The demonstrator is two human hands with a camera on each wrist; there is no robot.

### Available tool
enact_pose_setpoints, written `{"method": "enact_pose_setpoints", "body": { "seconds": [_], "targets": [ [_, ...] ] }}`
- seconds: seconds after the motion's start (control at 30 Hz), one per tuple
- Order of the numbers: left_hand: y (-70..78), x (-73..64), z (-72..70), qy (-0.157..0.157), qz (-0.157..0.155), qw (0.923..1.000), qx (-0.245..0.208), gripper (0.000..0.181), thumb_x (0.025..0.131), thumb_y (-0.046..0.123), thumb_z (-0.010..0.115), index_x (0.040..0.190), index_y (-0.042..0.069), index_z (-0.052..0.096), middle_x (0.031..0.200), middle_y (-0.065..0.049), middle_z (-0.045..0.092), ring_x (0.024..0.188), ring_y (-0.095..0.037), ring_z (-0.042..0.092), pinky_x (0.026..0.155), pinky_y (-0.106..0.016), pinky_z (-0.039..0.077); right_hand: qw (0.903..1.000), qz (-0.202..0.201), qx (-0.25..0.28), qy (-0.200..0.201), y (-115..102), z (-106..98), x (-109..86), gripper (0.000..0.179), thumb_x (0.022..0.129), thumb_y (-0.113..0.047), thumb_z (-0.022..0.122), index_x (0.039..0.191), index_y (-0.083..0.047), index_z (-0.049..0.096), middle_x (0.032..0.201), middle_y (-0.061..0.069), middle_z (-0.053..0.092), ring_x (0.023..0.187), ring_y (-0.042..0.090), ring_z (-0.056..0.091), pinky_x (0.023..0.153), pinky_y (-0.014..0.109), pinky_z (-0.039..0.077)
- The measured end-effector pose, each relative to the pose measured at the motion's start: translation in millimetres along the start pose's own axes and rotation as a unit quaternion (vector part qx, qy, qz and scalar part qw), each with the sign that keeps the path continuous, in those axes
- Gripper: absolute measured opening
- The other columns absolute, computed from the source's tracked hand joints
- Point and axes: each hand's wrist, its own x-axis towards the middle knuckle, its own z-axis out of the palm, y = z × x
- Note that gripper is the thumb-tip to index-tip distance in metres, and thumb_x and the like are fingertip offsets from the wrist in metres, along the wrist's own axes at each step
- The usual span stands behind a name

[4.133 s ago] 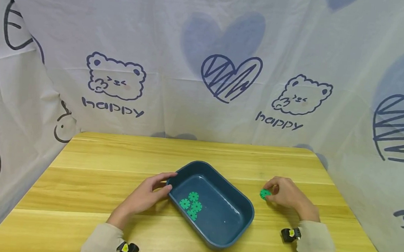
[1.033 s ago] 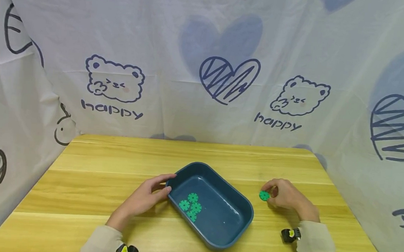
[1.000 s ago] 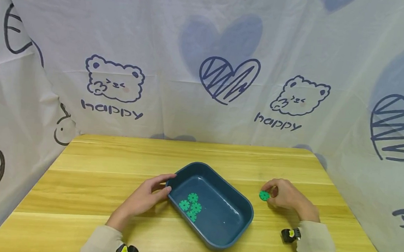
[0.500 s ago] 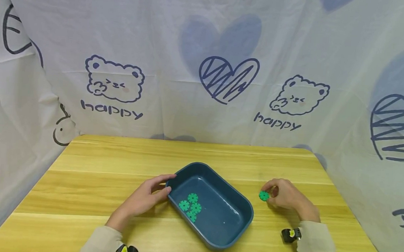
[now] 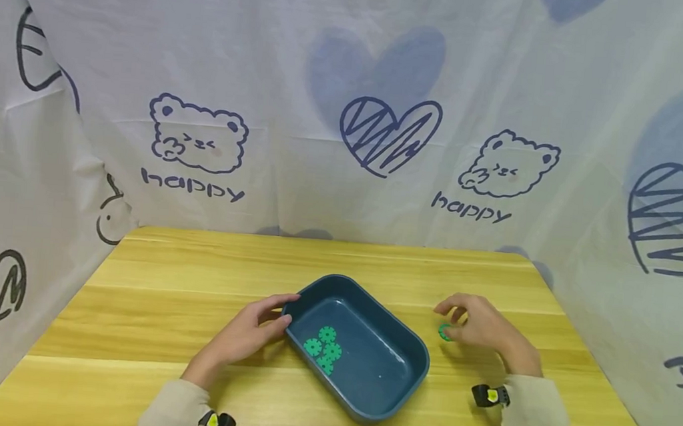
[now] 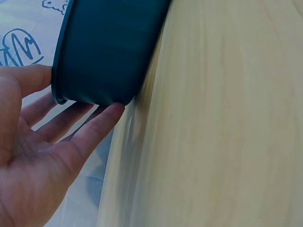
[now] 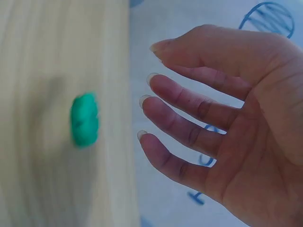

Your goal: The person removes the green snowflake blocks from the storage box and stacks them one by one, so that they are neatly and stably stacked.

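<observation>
We see a person's left hand (image 5: 244, 332) holding one end of a dark-blue, round-cornered, plastic-looking tray (image 5: 361, 348), thumb and fingers curved against it, on a yellow wood-grain table (image 5: 192, 268). Four flat green notched discs (image 5: 330, 351) lie inside. To the tray's right, a fifth round green disc (image 7: 85, 119), blurred, sits just off the parted fingertips of the right hand (image 5: 480, 323).

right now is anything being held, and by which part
The left hand holds the blue tray by its leftmost corner; the right hand holds nothing.
</observation>
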Motion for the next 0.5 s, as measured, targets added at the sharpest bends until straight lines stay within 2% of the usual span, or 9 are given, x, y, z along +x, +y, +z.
{"method": "enact_pose_setpoints", "body": {
  "seconds": [0.13,0.23,0.4,0.5],
  "targets": [
    [-0.8,0.5,-0.4,-0.001,0.001,1.0000,0.001,0.046,0.107,0.026,0.057,0.152,0.015,0.052,0.160,-0.016,0.047,0.140,-0.041,0.054,0.114,-0.051,0.047,0.9994,-0.034,0.003,0.007,-19.9,-4.9,4.0,0.030,0.086,-0.006,0.079,0.115,-0.004,0.074,0.112,0.014,0.075,0.092,0.021,0.066,0.077,0.036,0.061],
    [-1.3,0.7,-0.2,-0.004,0.004,1.0000,0.000,0.047,0.107,0.026,0.057,0.152,0.013,0.051,0.159,-0.018,0.046,0.139,-0.042,0.054,0.113,-0.050,0.048,0.9984,-0.057,0.008,-0.002,-37.4,-8.5,9.4,0.027,0.086,-0.008,0.080,0.113,-0.008,0.075,0.109,0.009,0.075,0.092,0.022,0.067,0.078,0.036,0.062],
    [-0.6,0.3,-0.4,-0.005,0.008,1.0000,0.001,0.047,0.107,0.027,0.057,0.151,0.011,0.051,0.159,-0.020,0.047,0.139,-0.043,0.054,0.111,-0.049,0.049,0.9958,-0.078,0.004,-0.048,-70.7,-10.9,24.8,0.027,0.086,-0.010,0.082,0.113,-0.010,0.076,0.109,0.005,0.075,0.093,0.018,0.069,0.081,0.037,0.062],
    [-0.4,0.7,-0.2,-0.006,0.009,0.9999,0.000,0.047,0.107,0.026,0.057,0.151,0.011,0.052,0.159,-0.020,0.046,0.139,-0.043,0.054,0.112,-0.051,0.048,0.9909,-0.102,-0.015,-0.086,-90.1,-7.8,37.6,0.026,0.086,-0.012,0.082,0.112,-0.010,0.076,0.110,0.005,0.075,0.094,0.018,0.069,0.083,0.038,0.062]
  ]
}}
